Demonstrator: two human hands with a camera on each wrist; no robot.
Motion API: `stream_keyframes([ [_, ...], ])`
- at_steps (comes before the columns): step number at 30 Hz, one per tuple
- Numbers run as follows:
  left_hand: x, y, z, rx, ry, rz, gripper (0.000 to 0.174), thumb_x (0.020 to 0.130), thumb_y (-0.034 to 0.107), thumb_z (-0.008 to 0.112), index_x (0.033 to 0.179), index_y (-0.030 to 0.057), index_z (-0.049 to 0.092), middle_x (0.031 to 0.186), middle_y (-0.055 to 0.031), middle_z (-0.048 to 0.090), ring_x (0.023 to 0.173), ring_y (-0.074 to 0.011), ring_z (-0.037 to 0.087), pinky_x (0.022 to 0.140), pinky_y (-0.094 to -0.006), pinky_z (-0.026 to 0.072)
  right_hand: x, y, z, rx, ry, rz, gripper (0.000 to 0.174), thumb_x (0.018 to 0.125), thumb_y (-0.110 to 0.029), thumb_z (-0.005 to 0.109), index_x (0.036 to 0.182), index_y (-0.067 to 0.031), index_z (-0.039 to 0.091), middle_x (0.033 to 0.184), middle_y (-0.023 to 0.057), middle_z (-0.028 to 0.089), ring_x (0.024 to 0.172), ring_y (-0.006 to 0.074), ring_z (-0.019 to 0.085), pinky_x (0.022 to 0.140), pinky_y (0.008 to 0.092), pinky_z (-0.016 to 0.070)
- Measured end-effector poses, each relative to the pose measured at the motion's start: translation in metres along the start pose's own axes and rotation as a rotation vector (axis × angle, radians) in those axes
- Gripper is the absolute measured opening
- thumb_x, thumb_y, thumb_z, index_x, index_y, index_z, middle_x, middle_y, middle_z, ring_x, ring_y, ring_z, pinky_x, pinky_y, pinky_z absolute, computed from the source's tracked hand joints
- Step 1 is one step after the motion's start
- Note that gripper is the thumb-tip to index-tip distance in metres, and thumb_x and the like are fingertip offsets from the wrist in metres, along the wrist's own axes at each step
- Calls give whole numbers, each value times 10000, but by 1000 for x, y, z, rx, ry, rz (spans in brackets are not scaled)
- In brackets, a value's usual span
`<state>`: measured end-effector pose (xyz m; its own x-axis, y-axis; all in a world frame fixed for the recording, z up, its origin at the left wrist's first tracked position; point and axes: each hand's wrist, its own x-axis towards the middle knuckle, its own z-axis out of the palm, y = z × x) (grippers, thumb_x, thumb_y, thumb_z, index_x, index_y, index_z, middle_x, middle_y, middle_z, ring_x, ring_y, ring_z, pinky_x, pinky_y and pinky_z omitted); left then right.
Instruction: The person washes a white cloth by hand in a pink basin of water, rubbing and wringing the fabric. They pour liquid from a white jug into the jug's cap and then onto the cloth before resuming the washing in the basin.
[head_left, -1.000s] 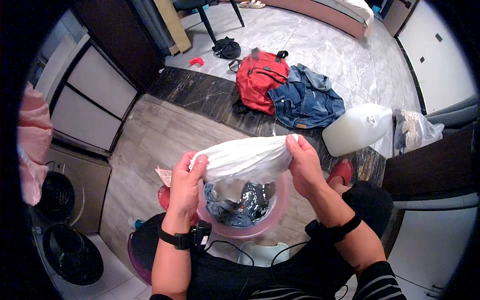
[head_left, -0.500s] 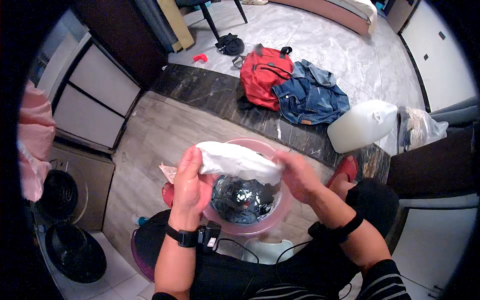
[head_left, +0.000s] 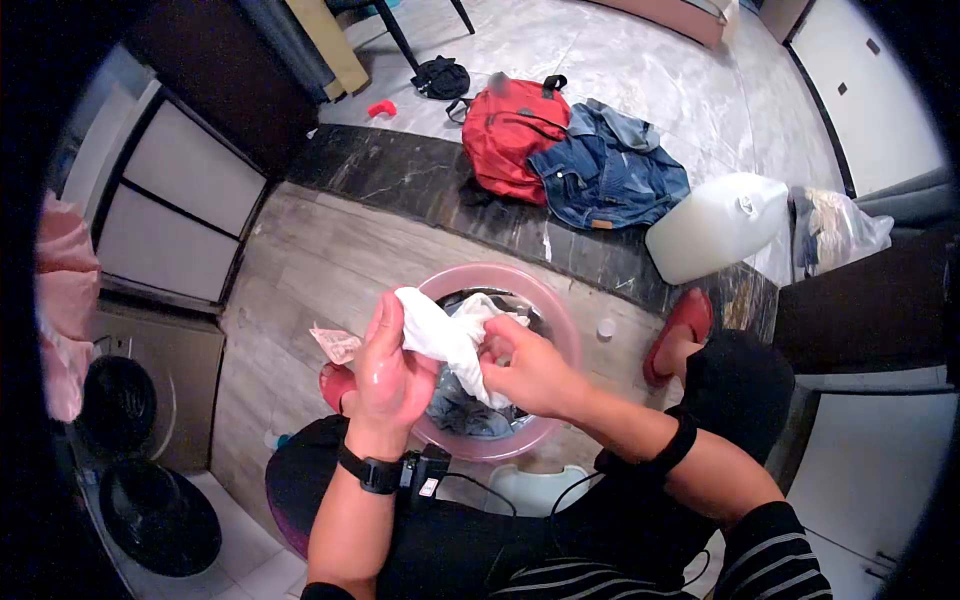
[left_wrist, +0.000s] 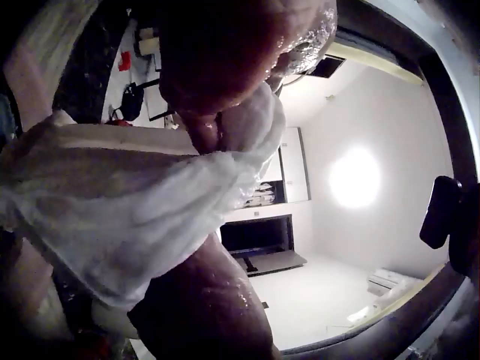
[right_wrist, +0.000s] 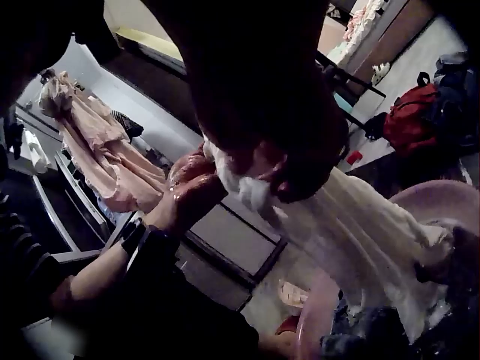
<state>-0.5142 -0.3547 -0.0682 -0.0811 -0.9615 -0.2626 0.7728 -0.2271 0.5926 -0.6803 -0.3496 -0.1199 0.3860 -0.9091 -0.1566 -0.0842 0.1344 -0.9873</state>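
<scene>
A wet white cloth (head_left: 440, 330) hangs gathered between both hands over a pink basin (head_left: 566, 340). My left hand (head_left: 388, 370), palm wet, holds one end of it between thumb and fingers. Closer to the basin, my right hand (head_left: 530, 372) pinches the cloth farther along, fingers curled. In the right wrist view the white cloth (right_wrist: 367, 240) drapes down from that hand to the basin. Wet blue and dark clothes (head_left: 462, 412) lie in the basin. The left wrist view shows the cloth (left_wrist: 150, 210) close up, running from between the left thumb and fingers.
Beyond the basin, a red backpack (head_left: 510, 140) and a denim garment (head_left: 615, 170) lie by a dark stone sill (head_left: 400, 180). A large white jug (head_left: 715, 230) stands to their right. A small white cap (head_left: 606, 328) is on the floor. Near me sits a pale stool (head_left: 540, 485).
The cloth was stretched wide between both hands; now it is bunched and hangs lower. My right hand has moved left and down, nearer to my left hand, which turned palm inward.
</scene>
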Motion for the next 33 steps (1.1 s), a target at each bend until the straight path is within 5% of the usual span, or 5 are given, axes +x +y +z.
stream_keyframes([
  [3, 2, 3, -4, 54, -83, 16, 294, 979, 321, 449, 1078, 78, 582, 990, -29, 655, 931, -161, 631, 829, -338, 520, 1, 0, -7, -40, -32, 23, 169, 797, -170, 651, 807, -19, 574, 714, 56, 602, 671, 143, 565, 631, 302, 469],
  [10, 2, 39, -8, 723, 270, 95, 375, 949, 317, 527, 1189, 31, 565, 966, -61, 655, 735, -146, 650, 577, -283, 555, 13, -34, -60, -90, 184, 18, 236, 824, -251, 674, 772, -29, 614, 692, 19, 597, 658, 93, 529, 612, 265, 448],
  [17, -1, 38, -20, 1190, 250, 180, 353, 916, 300, 602, 1097, -1, 634, 801, 7, 625, 626, -56, 531, 566, -203, 433, 16, -39, -77, 29, 219, 118, 235, 880, -267, 610, 810, -48, 561, 714, -9, 551, 659, 76, 488, 584, 243, 414],
  [26, -2, 47, -23, 1264, 200, 296, 187, 844, 116, 677, 983, 14, 604, 759, 27, 574, 687, -41, 503, 610, -195, 410, 13, -52, -75, 371, 234, 170, 201, 910, -274, 576, 853, -81, 565, 747, -31, 541, 646, 68, 478, 586, 244, 411],
  [33, 1, 14, -27, 1166, 84, -137, 238, 937, 263, 530, 1053, 59, 569, 886, -19, 618, 780, -106, 589, 660, -250, 461, 7, -57, -69, 644, 32, 271, 166, 921, -268, 557, 926, -102, 567, 830, 8, 604, 735, 126, 588, 655, 274, 486],
])
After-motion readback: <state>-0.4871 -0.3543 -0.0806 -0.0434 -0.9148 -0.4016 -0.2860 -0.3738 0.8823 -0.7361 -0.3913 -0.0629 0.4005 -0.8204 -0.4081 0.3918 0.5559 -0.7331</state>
